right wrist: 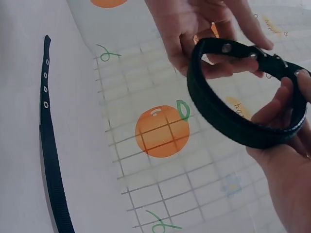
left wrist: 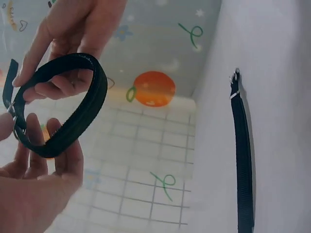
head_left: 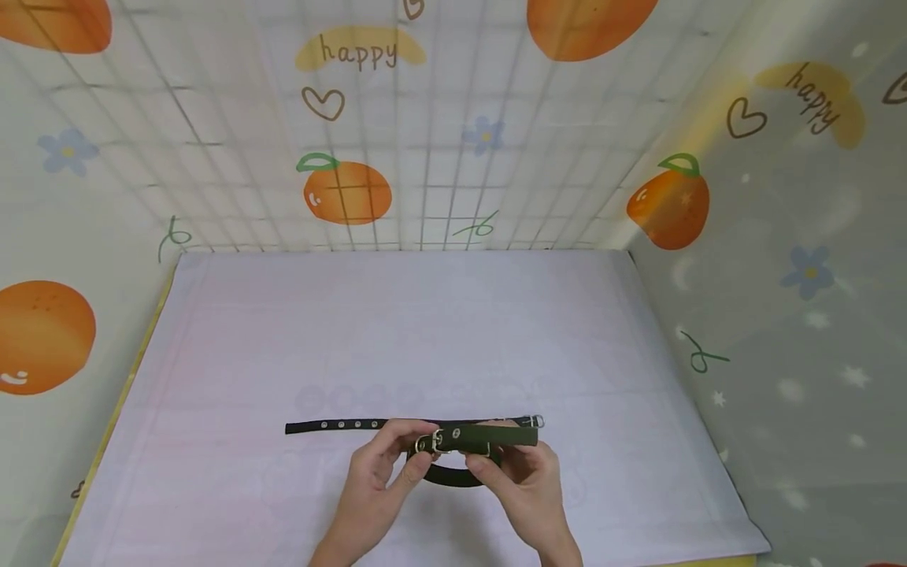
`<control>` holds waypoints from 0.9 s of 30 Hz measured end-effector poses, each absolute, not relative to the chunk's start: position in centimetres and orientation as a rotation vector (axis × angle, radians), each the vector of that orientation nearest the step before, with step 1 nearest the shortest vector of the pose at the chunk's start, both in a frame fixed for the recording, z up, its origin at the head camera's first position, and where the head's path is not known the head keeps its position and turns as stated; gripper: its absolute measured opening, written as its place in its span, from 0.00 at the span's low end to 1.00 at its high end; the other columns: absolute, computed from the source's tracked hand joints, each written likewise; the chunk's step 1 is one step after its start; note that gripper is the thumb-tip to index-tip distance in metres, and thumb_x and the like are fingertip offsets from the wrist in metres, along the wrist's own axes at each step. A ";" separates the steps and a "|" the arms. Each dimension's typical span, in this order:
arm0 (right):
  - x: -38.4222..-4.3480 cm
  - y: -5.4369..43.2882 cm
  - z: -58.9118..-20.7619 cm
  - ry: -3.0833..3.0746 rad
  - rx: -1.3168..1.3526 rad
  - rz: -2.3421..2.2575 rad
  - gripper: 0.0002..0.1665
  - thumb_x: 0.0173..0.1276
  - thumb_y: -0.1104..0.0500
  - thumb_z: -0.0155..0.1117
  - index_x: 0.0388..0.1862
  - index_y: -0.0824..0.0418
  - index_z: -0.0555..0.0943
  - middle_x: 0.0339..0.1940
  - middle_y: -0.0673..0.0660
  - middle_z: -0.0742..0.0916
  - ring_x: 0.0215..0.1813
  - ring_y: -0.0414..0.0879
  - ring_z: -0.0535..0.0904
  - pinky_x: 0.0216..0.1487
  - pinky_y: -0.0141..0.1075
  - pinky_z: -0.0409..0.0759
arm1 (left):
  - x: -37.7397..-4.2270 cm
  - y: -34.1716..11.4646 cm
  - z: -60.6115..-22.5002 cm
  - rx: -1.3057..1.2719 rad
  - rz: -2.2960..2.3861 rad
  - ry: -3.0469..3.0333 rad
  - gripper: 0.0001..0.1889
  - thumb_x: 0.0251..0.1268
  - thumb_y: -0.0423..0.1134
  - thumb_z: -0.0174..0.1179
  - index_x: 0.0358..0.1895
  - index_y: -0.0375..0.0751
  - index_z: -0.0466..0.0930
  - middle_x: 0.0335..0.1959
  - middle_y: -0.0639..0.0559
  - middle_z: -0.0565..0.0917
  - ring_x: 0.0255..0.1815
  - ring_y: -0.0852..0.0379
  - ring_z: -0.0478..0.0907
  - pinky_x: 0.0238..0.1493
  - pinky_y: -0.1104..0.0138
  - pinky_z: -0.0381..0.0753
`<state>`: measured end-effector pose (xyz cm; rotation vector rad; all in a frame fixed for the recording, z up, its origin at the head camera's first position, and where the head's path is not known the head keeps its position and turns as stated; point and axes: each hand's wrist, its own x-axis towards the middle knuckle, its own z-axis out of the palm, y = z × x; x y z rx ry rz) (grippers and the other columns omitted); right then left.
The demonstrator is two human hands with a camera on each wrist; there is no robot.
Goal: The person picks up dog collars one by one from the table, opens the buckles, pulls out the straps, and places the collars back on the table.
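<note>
A dark green collar (head_left: 510, 435) is buckled into a loop and held up above the table by both hands. My left hand (head_left: 375, 484) pinches it by the metal buckle (head_left: 438, 441), thumb in front and fingers behind. The right hand (head_left: 530, 492) grips the loop farther right, under the strap's free end, which juts out past the buckle. In the right wrist view, metal eyelets (right wrist: 226, 48) dot the collar's band. Behind the hands a second collar (head_left: 305, 428) lies unbuckled and straight on the table, its buckle (head_left: 538, 421) at the right end, partly hidden by the fingers.
A white cloth (head_left: 397, 331) covers the table. Sheets printed with oranges, hearts and flowers hang at the back, left and right; a wire grid (head_left: 439, 185) shows through the back one. Yellow edging (head_left: 135, 370) runs down the table's left side.
</note>
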<state>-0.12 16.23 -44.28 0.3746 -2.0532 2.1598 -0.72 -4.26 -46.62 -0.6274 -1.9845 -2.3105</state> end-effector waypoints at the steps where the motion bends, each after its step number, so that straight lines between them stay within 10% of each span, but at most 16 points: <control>1: -0.1 16.3 -44.4 -2.035 0.374 2.174 0.27 0.65 0.82 0.68 0.54 0.56 0.88 0.48 0.41 0.91 0.46 0.34 0.86 0.51 0.28 0.87 | -0.7 -4.3 -46.6 -0.632 -2.345 -1.973 0.16 0.78 0.22 0.58 0.63 0.36 0.79 0.47 0.42 0.86 0.47 0.65 0.84 0.53 0.71 0.85; 12: -0.6 16.2 -44.6 -2.206 0.568 2.014 0.27 0.64 0.78 0.72 0.59 0.60 0.84 0.56 0.54 0.89 0.60 0.46 0.83 0.66 0.38 0.79 | -0.3 -4.4 -45.1 -0.665 -2.057 -2.165 0.14 0.77 0.28 0.64 0.59 0.45 0.81 0.38 0.50 0.85 0.34 0.70 0.75 0.30 0.74 0.78; 27: -0.7 16.2 -45.1 -2.217 0.683 2.189 0.21 0.71 0.77 0.67 0.58 0.64 0.79 0.51 0.51 0.84 0.50 0.39 0.80 0.55 0.35 0.84 | -0.5 -4.9 -44.2 -0.765 -1.705 -2.334 0.11 0.78 0.36 0.67 0.57 0.53 0.81 0.36 0.60 0.85 0.31 0.72 0.71 0.31 0.80 0.72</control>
